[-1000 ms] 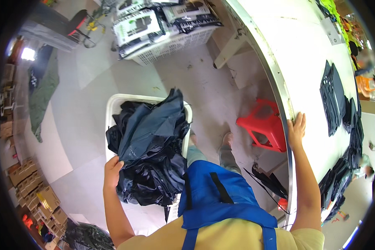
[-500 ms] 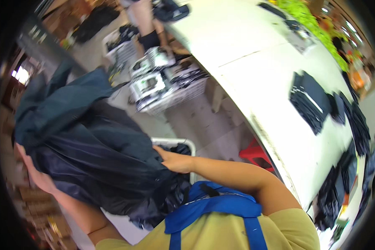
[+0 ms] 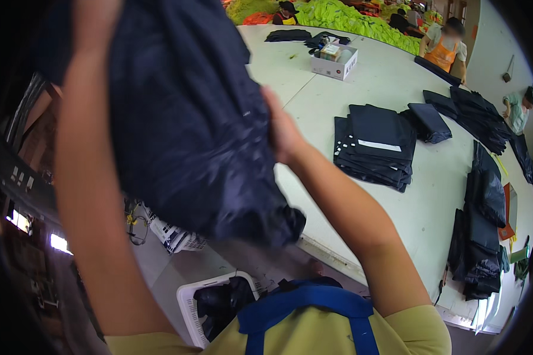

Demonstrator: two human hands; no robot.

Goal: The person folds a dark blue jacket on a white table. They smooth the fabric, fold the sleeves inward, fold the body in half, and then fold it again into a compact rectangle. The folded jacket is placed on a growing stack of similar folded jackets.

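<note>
A big bundle of dark navy clothing [image 3: 186, 130] hangs in the air before me, over the near left edge of the white table. My right hand [image 3: 283, 129] grips its right side, fingers mostly hidden behind the cloth. At the upper left, my left hand [image 3: 98, 21] is blurred and partly cut off by the picture's edge, holding the bundle's other side. The bundle's lower end droops in loose folds toward the table edge. Below it, on the floor, stands a white plastic basket [image 3: 186, 299] with more dark cloth [image 3: 222, 302] inside.
Folded dark garments [image 3: 376, 142] lie stacked on the white table [image 3: 314, 130]. More dark piles [image 3: 482, 219] line its right side. A small box [image 3: 337, 65] stands farther back. Across the table a person in an orange apron [image 3: 444, 53] stands near bright yellow-green cloth [image 3: 361, 23].
Both hands have lifted the clothing bundle from beside the basket on the left, up and rightward to the table edge. My view has swung right, showing more of the table.
</note>
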